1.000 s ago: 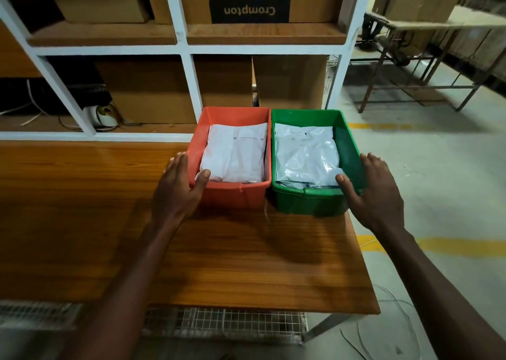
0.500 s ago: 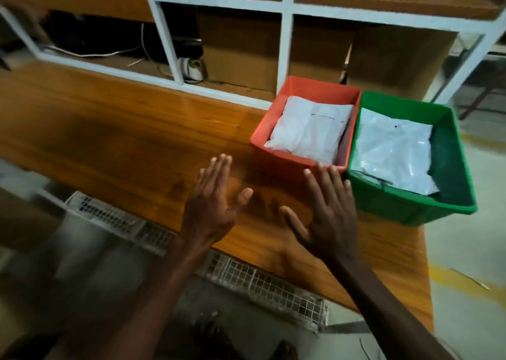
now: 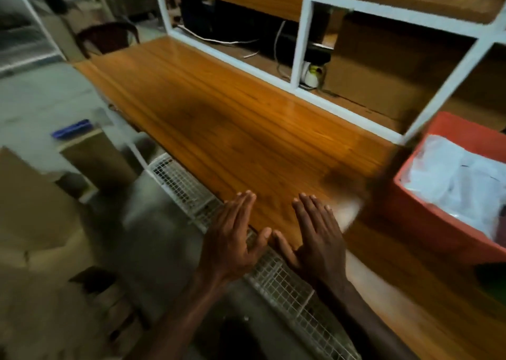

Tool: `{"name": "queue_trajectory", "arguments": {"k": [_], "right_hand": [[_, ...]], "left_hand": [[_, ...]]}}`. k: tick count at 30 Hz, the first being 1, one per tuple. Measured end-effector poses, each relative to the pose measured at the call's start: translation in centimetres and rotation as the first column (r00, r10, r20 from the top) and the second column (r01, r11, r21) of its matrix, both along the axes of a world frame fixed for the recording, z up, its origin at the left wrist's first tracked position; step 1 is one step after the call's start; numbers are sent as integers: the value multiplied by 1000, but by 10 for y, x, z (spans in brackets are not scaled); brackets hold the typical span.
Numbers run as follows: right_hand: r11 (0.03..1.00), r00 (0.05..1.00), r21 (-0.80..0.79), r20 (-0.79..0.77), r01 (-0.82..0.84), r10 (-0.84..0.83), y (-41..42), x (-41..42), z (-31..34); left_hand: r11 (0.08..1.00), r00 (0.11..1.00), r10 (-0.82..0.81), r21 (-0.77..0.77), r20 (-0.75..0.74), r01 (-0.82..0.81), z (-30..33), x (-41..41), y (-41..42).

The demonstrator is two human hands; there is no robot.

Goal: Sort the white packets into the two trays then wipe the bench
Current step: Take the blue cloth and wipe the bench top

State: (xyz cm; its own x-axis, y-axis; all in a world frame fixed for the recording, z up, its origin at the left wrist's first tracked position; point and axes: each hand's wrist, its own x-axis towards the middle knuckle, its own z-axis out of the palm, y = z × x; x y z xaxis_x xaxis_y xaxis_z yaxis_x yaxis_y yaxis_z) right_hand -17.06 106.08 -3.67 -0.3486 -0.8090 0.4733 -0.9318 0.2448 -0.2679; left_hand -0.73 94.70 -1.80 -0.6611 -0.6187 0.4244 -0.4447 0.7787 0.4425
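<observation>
The orange tray (image 3: 427, 222) stands at the right edge of the view on the wooden bench (image 3: 232, 118), with white packets (image 3: 454, 179) inside it. Only a dark green sliver of the second tray (image 3: 492, 280) shows at the far right. My left hand (image 3: 232, 239) and my right hand (image 3: 317, 236) hover side by side over the bench's front edge, flat, palms down, fingers extended and empty, thumbs nearly touching. Both hands are well left of the orange tray. The picture is blurred by motion.
A white shelf frame (image 3: 301, 31) with cardboard boxes (image 3: 383, 66) and cables rises behind the bench. A wire mesh shelf (image 3: 273, 272) runs under the front edge. On the left are cardboard boxes (image 3: 30, 201), a blue object (image 3: 72, 128) and a dark chair (image 3: 106, 36).
My hands let go of the two trays and drew back to the bench's front edge. The view swung left, so the trays slid to the right edge of the picture.
</observation>
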Motion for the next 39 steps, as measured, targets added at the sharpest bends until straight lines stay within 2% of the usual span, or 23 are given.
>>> {"name": "queue_trajectory", "arguments": {"k": [6, 12, 16, 19, 27, 30, 39], "right_hand": [[990, 990, -14, 27, -138, 138, -92, 48, -18], [966, 966, 35, 44, -256, 255, -182, 87, -22], [928, 935, -122, -17, -353, 354, -242, 108, -34], [886, 900, -169, -9, -432, 437, -293, 123, -42], [813, 804, -108, 121, -572, 582, -452, 159, -46], [780, 768, -26, 161, -625, 620, -507, 175, -41], [713, 717, 97, 170, -695, 676, -679, 229, -45]], "left_hand": [[986, 986, 164, 35, -2, -164, -17, 58, -66], [934, 935, 356, 32, 3, -356, -30, 114, -135], [890, 891, 454, 33, 16, -454, -37, 141, -171], [851, 853, 522, 49, 25, -523, -43, 156, -205], [752, 755, 653, 66, 51, -655, -44, 189, -330], [721, 722, 687, 48, 79, -691, -40, 202, -379], [664, 672, 725, 107, 151, -740, -59, 260, -530]]}}
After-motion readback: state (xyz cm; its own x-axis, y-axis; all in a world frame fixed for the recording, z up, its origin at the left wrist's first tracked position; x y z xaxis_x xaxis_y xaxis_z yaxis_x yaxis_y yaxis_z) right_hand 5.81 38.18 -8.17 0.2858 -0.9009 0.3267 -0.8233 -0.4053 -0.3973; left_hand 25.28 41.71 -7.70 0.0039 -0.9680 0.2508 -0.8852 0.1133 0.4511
